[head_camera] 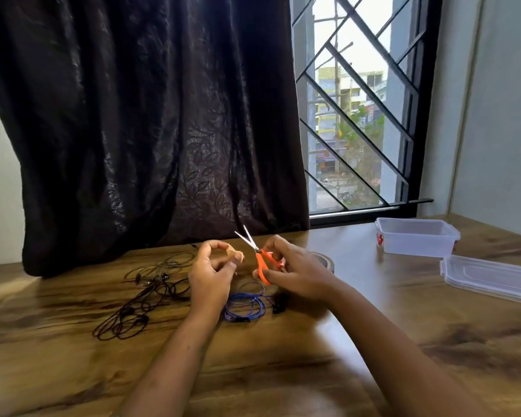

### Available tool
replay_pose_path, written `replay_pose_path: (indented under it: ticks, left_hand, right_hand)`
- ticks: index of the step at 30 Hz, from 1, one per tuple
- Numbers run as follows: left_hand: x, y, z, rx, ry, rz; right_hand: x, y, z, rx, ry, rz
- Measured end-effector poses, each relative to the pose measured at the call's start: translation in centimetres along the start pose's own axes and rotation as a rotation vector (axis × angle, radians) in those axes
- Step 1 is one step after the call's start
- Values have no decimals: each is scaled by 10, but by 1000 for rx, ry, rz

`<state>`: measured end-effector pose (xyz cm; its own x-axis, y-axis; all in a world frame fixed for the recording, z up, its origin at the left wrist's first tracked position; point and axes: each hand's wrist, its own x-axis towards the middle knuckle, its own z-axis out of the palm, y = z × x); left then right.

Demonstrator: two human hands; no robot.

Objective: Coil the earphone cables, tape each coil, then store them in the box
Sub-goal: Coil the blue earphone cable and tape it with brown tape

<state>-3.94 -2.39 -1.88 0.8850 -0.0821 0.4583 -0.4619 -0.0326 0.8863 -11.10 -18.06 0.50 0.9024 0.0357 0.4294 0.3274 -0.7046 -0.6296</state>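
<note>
Head view: the right hand [286, 272] has its fingers through the orange handles of a pair of scissors [260, 260], gripping them with the blades parted and pointing up and to the left, raised off the table. Just beside the blades, the left hand [211, 275] pinches a short tan strip of tape [234, 253] between thumb and fingertips, the other fingers curled in. Both hands hover above the wooden table [373, 326], close together but not touching.

Below and between the wrists lies a blue earphone cable [247, 305], wound into a loose coil on the table, with a small black part just to its right. To the left of the left hand a tangle of black earphone cables [139, 299] is spread out uncoiled, earbuds showing among the loops. Behind the right hand, partly hidden, sits a roll of tape [325, 260].

Farther right, well apart from the hands, stands an open clear plastic box [415, 240], and its clear lid [491, 278] lies flat on the table nearer the edge. A dark curtain [151, 115] hangs behind the table beside a barred window [358, 100].
</note>
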Motion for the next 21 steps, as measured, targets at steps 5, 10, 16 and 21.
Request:
replay_pose_path:
  ticks: [5,10,16,21]
  left_hand:
    - [5,1,-8,-70,51,1]
    - [3,6,-5,12,-55,86]
    - [-9,13,3,162,-243,177]
    - [-11,10,5,199,-284,195]
  right_hand:
    - [-2,-5,5,-212,-48,16]
    - [-2,-10,14,-15,154,-7]
    - [-4,-17,17,147,288,-4]
    - [-4,-18,14,136,323,0]
